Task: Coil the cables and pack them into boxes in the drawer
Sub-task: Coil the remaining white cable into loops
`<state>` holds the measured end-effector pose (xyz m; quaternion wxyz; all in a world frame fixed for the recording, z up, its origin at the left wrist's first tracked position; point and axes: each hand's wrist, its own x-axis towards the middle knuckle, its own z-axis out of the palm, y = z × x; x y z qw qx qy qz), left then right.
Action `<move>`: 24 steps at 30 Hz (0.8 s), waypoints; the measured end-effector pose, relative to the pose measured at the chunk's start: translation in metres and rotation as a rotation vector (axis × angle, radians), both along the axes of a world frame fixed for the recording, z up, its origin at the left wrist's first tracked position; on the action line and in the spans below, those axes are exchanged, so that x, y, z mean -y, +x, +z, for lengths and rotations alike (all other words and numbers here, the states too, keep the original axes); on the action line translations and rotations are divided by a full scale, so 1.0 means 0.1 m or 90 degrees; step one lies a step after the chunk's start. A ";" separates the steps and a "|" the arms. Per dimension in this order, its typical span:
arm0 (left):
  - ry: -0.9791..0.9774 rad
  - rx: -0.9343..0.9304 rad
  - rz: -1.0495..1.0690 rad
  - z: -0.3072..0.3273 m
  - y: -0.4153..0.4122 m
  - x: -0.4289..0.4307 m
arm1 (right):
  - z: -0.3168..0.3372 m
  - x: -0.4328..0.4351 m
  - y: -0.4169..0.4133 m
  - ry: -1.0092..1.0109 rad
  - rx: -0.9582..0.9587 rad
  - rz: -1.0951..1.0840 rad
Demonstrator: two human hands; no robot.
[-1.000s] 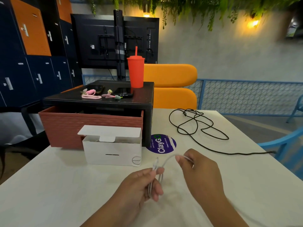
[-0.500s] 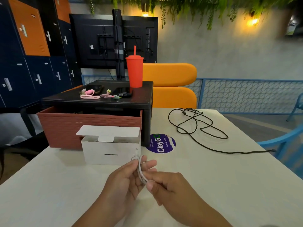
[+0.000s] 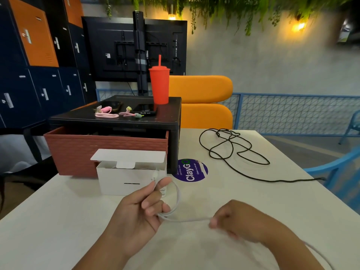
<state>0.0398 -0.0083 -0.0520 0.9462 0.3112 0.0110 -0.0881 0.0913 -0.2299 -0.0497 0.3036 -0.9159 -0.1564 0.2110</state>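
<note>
Above table, left hand gripping white cable

A shared common area, such as a co-working lounge or canteen, is suggested. Lockers in orange and navy are ranged along the left wall, and a large screen is mounted on a stand. Orange padded seats, a blue mesh railing and hanging plants are seen. A "ClayGo – Clean as you go" sticker is fixed to the white table.
</note>
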 end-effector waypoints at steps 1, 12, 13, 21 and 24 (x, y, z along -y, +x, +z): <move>0.005 0.005 -0.014 0.01 -0.01 0.00 | -0.02 0.04 0.04 -0.006 0.031 -0.042; 0.341 -0.018 -0.113 -0.08 -0.06 0.27 | 0.01 -0.16 0.02 0.114 0.323 -0.268; 0.345 -0.020 -0.103 -0.09 -0.05 0.28 | 0.03 -0.18 0.00 0.137 0.335 -0.266; 0.366 0.007 -0.029 -0.14 0.00 0.31 | 0.02 -0.43 -0.24 0.250 0.253 -0.062; 0.344 -0.002 0.036 -0.20 0.05 0.27 | -0.03 -0.50 -0.33 0.212 0.218 0.045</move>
